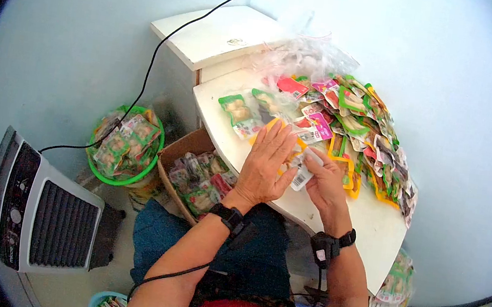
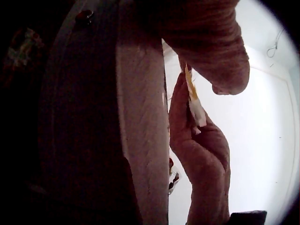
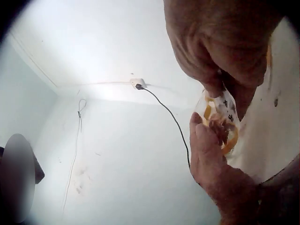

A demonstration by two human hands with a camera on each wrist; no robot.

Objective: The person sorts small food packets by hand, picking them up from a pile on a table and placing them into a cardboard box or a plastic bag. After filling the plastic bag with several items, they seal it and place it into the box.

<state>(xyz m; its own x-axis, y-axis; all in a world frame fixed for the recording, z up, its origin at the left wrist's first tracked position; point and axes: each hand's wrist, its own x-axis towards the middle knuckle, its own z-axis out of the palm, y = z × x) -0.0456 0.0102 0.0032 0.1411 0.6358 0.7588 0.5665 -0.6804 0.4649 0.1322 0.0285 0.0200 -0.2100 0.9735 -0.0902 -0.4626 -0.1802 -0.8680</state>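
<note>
A small clear snack packet with a yellow border and a white barcode end is between both hands, over the front of the white table. My right hand pinches its near end between thumb and fingers, also seen in the right wrist view, where the packet shows brownish contents. My left hand lies along the packet with straight fingers, back up, covering much of it. In the left wrist view the packet appears edge-on between the hands. Just beyond the left fingertips lie green-edged packets.
A large heap of packets covers the table's right side, with clear plastic bags behind. To the left are a cardboard box of packets, a green basket of packets and an air cooler. A black cable hangs across.
</note>
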